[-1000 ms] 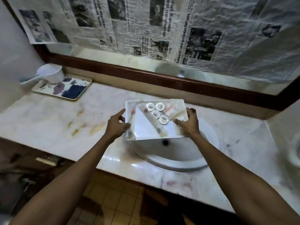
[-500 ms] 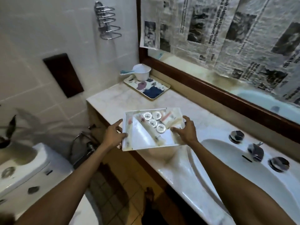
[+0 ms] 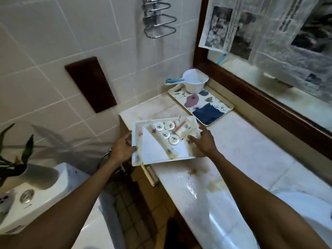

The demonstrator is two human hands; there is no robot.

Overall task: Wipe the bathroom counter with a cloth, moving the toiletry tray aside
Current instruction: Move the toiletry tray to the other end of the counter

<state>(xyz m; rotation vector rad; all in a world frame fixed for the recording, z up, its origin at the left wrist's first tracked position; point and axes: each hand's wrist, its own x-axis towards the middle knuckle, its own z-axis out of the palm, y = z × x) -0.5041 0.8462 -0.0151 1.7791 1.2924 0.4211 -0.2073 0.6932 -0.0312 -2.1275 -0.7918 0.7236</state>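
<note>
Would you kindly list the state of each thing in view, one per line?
Toiletry tray: held at both sides, overhanging the counter's end.
Left hand: gripping the tray.
Right hand: gripping the tray.
Counter: stained, wet near the front.
Scoop: upright on the floral tray.

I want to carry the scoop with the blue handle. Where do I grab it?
Grab the blue handle. It sticks out sideways from the white scoop toward the tiled wall, with clear space around it, so come from that side and wrap your fingers round it. The bowl is wide, harder to hold in one hand.
</note>
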